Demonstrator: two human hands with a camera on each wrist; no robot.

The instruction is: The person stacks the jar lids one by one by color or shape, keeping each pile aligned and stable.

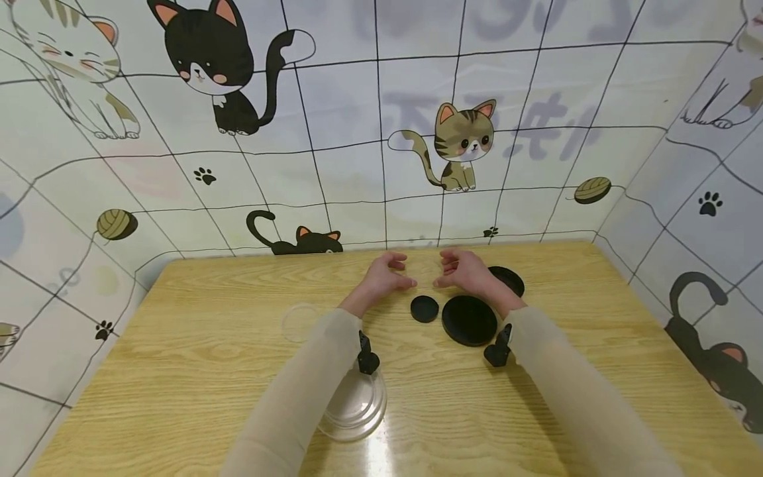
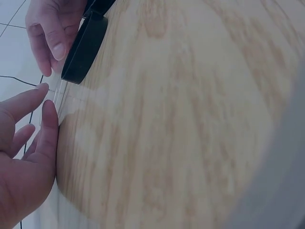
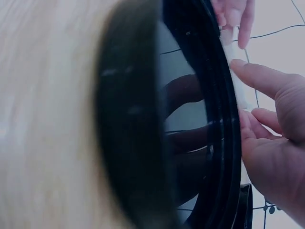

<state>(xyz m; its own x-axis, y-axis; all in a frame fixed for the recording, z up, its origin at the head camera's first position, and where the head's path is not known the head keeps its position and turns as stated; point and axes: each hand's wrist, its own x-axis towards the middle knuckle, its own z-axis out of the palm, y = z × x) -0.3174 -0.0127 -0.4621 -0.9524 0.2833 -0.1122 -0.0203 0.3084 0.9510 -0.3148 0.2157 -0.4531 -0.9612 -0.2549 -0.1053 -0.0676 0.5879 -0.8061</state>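
Note:
Both hands are at the back of the table, facing each other with a small gap between them. The left hand (image 1: 384,277) has its thumb and fingers spread apart, fingertips beside the edge of a clear, thin piece (image 2: 60,93). Opposite it, the right hand (image 1: 467,273) curves the same way, its fingers near the clear piece's other side. Just in front of the hands lies a small black disc (image 1: 424,309). Under the right wrist is a large, shiny black round piece (image 1: 469,320) with a ridged rim; another black round piece (image 1: 511,281) is partly hidden behind the right hand.
A clear disc (image 1: 299,322) lies left of the left forearm. Nested clear round pieces (image 1: 357,424) sit nearer the front, partly covered by the left sleeve. Cat-print cloth (image 1: 346,172) stands behind and beside the wooden table (image 1: 197,371).

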